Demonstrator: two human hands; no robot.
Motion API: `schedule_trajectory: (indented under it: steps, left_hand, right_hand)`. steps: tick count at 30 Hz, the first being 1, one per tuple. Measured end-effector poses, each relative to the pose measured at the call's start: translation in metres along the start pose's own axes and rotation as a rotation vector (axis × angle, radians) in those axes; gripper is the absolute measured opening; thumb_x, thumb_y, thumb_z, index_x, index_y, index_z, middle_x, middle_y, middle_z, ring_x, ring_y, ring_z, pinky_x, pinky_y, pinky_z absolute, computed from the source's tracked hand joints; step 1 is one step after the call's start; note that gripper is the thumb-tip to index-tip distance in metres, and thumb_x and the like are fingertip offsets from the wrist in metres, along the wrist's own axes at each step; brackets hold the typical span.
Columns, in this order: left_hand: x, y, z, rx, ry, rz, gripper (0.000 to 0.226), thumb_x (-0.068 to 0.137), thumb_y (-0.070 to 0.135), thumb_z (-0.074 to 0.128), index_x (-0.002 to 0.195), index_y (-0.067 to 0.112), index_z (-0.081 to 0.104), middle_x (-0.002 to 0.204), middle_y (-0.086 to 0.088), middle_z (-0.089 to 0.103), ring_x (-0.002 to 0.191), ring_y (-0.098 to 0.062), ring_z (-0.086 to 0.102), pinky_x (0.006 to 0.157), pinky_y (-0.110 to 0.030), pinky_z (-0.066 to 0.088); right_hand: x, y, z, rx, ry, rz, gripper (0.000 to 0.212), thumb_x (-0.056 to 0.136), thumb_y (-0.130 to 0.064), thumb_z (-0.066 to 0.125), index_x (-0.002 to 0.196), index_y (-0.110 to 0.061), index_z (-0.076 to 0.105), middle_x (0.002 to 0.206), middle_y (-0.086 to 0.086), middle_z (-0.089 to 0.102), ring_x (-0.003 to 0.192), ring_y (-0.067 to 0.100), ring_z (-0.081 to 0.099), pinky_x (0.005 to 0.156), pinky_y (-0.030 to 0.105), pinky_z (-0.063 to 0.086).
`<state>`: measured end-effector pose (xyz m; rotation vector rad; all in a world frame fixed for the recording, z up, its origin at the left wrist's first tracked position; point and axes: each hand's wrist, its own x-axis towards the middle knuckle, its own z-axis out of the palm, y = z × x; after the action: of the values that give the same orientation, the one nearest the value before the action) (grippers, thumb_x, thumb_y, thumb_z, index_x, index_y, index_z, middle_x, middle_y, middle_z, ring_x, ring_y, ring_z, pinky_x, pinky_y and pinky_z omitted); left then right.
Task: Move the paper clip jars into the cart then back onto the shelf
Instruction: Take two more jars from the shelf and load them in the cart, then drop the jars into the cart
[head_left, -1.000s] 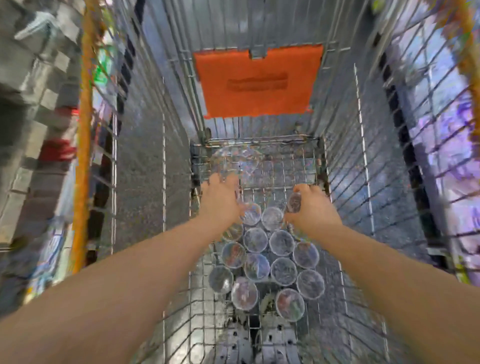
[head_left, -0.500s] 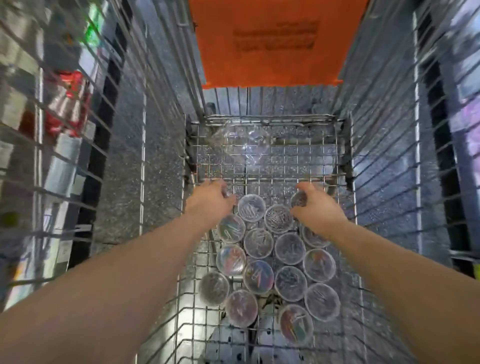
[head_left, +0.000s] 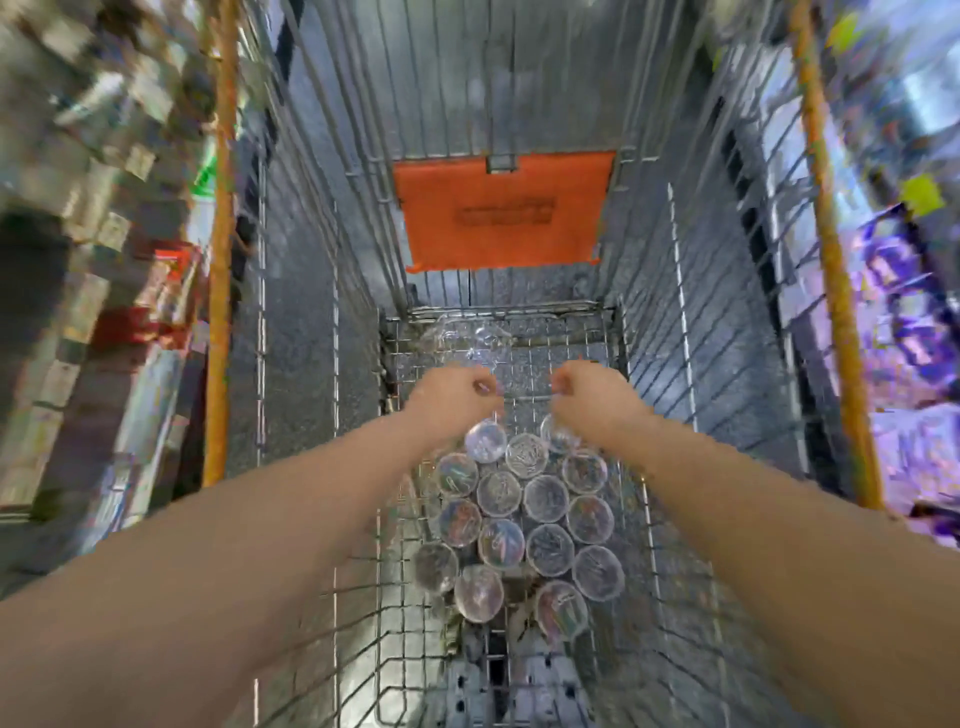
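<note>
Clear paper clip jars (head_left: 519, 519) are packed lid-up on the wire floor of the cart (head_left: 675, 338). At the cluster's far end the left hand (head_left: 457, 395) is curled on the left jar (head_left: 485, 441) and the right hand (head_left: 592, 397) on the right jar (head_left: 558, 435). Both grips are blurred, so only probable. An orange flap (head_left: 501, 210) is seen on the far wall.

The cart (head_left: 675, 364) is bright, glossy wire metal with an orange matt plastic flap (head_left: 501, 213); the paper clip jars (head_left: 519, 514) are clear, shiny plastic; the floor (head_left: 301, 374) beneath looks grey and speckled
</note>
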<state>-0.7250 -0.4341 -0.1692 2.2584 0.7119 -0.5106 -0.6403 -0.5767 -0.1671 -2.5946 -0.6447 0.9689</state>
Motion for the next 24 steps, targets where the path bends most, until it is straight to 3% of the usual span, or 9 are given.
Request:
schedule_trajectory:
  steps: [2, 7, 12, 17, 21, 24]
  left_hand:
    - [-0.024, 0.018, -0.02, -0.043, 0.068, 0.063, 0.021, 0.089, 0.028, 0.058, 0.107, 0.019, 0.066, 0.108, 0.001, 0.066, 0.099, -0.018, 0.06, 0.08, -0.026, 0.045]
    - [-0.093, 0.059, -0.075, -0.035, 0.213, 0.255, 0.019, 0.09, 0.027, 0.057, 0.101, 0.015, 0.067, 0.093, 0.005, 0.063, 0.093, -0.014, 0.058, 0.081, -0.026, 0.043]
    - [-0.167, 0.108, -0.136, 0.056, 0.392, 0.427, 0.016, 0.089, 0.029, 0.057, 0.097, 0.02, 0.067, 0.097, 0.006, 0.065, 0.094, -0.013, 0.056, 0.081, -0.026, 0.04]
    - [-0.242, 0.156, -0.18, 0.064, 0.584, 0.565, 0.014, 0.091, 0.027, 0.056, 0.094, 0.019, 0.067, 0.082, 0.007, 0.061, 0.078, -0.011, 0.054, 0.059, -0.02, 0.03]
    - [-0.306, 0.184, -0.201, 0.036, 0.744, 0.608, 0.011, 0.088, 0.024, 0.058, 0.087, 0.02, 0.069, 0.082, 0.006, 0.067, 0.081, -0.011, 0.059, 0.072, -0.028, 0.043]
    - [-0.356, 0.193, -0.208, 0.044, 0.848, 0.606, 0.011, 0.086, 0.02, 0.059, 0.084, 0.019, 0.07, 0.077, 0.007, 0.066, 0.074, -0.007, 0.056, 0.068, -0.026, 0.041]
  right_hand:
    - [-0.025, -0.018, -0.02, 0.017, 0.055, -0.024, 0.025, 0.091, -0.015, 0.05, 0.115, -0.014, 0.057, 0.104, 0.005, 0.061, 0.081, 0.019, 0.053, 0.057, 0.023, 0.041]
    - [-0.099, -0.058, -0.074, 0.025, 0.241, -0.15, 0.021, 0.089, -0.013, 0.051, 0.105, -0.01, 0.064, 0.102, 0.008, 0.067, 0.093, 0.026, 0.06, 0.075, 0.029, 0.046]
    - [-0.179, -0.09, -0.135, 0.032, 0.44, -0.274, 0.024, 0.089, -0.016, 0.05, 0.108, -0.02, 0.065, 0.104, 0.003, 0.066, 0.099, 0.023, 0.059, 0.08, 0.029, 0.044]
    - [-0.25, -0.12, -0.187, -0.092, 0.673, -0.416, 0.022, 0.088, -0.019, 0.046, 0.099, -0.015, 0.065, 0.099, 0.006, 0.068, 0.096, 0.027, 0.059, 0.08, 0.037, 0.046]
    - [-0.3, -0.136, -0.216, -0.116, 0.79, -0.533, 0.021, 0.09, -0.02, 0.047, 0.1, -0.018, 0.066, 0.098, 0.005, 0.069, 0.096, 0.026, 0.06, 0.073, 0.032, 0.043]
    - [-0.341, -0.15, -0.235, -0.147, 0.811, -0.624, 0.023, 0.091, -0.02, 0.047, 0.103, -0.022, 0.066, 0.099, 0.001, 0.069, 0.095, 0.023, 0.061, 0.069, 0.029, 0.039]
